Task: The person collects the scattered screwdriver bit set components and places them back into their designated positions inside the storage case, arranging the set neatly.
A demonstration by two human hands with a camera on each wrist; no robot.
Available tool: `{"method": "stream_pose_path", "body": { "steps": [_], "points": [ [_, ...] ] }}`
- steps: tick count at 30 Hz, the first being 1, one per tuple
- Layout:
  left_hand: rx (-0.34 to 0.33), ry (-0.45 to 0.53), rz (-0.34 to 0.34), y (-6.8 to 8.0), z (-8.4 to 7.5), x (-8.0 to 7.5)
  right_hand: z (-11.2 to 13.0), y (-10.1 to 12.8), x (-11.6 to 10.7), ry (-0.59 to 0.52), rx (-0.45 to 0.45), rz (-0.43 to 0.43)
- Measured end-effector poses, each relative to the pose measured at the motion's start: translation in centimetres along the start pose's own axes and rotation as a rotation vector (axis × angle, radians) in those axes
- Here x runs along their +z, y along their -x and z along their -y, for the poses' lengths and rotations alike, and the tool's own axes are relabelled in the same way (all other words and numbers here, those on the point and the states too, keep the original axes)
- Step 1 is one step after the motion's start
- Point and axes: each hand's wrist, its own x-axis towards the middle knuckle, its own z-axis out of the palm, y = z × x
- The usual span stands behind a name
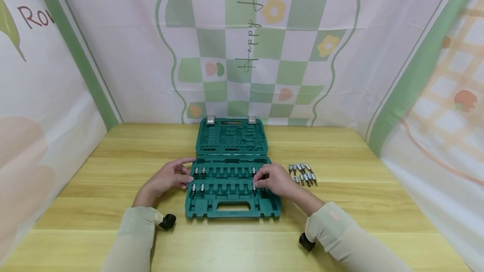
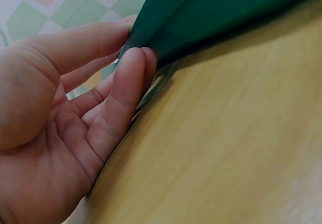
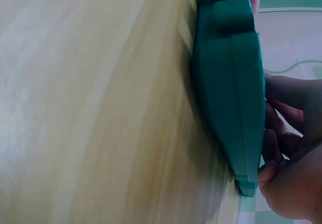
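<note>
A green tool case [image 1: 230, 209] lies open on the wooden table [image 1: 124, 167], its lid [image 1: 230, 137] flat behind it. Several silver socket bits [image 1: 199, 173] stand in its slots, at the left end and at the right [image 1: 253, 171]. My left hand [image 1: 185, 173] holds the case's left rim between thumb and forefinger; the left wrist view shows that hand [image 2: 126, 50] against the green case edge [image 2: 201, 12]. My right hand [image 1: 260, 183] curls over the case's right part, fingertips on a bit in the lower row. In the right wrist view its thumb [image 3: 266, 172] touches the case side [image 3: 231, 83].
A loose cluster of several silver socket bits [image 1: 302, 173] lies on the table just right of the case. Patterned cloth walls [image 1: 242, 45] close in the back and both sides. Bare wood stretches left of the case and along the front edge.
</note>
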Motion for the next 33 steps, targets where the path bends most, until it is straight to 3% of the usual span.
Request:
{"method": "stream_pose_path", "body": {
  "steps": [33],
  "points": [
    [-0.004, -0.007, -0.007, -0.09, 0.19, 0.07, 0.39, -0.32, 0.4, 0.005, 0.065, 0.038]
  ]
}}
